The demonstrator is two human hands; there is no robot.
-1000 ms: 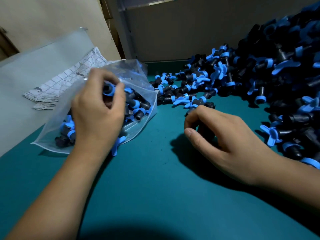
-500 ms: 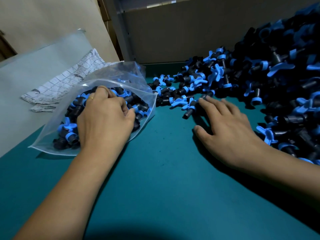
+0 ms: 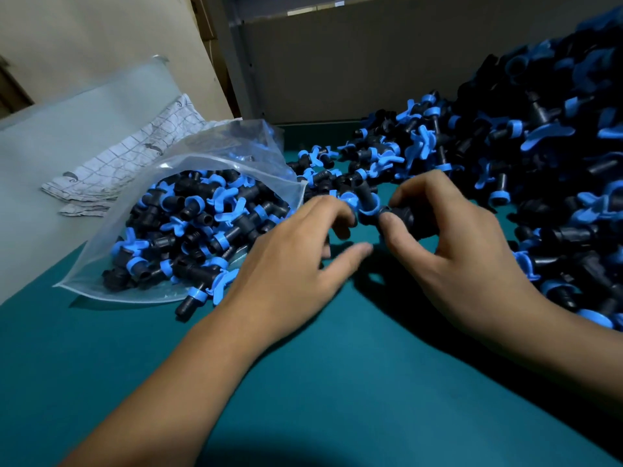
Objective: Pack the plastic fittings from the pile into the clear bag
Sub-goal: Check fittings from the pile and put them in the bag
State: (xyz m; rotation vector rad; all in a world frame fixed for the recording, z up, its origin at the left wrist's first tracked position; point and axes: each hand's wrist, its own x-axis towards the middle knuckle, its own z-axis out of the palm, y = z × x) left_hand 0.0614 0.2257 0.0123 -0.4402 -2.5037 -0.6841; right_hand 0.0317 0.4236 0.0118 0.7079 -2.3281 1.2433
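A clear plastic bag (image 3: 101,261) lies open on the teal table (image 3: 337,382) at the left, partly filled with black and blue fittings. A big pile of the same fittings (image 3: 539,170) covers the right and back. My right hand (image 3: 451,244) grips a black and blue fitting (image 3: 397,214) at the pile's near edge. My left hand (image 3: 296,261) hovers just right of the bag's mouth, fingers loosely spread and holding nothing, reaching toward that fitting. One fitting (image 3: 192,299) lies on the table just outside the bag.
A folded patterned cloth (image 3: 135,156) rests on a pale board (image 3: 67,136) behind the bag. A grey back wall (image 3: 371,62) closes off the far side. Bare table surface stretches in front of my arms.
My left hand came out of the bag and moved right toward the pile. My right hand curled from flat to gripping a fitting.
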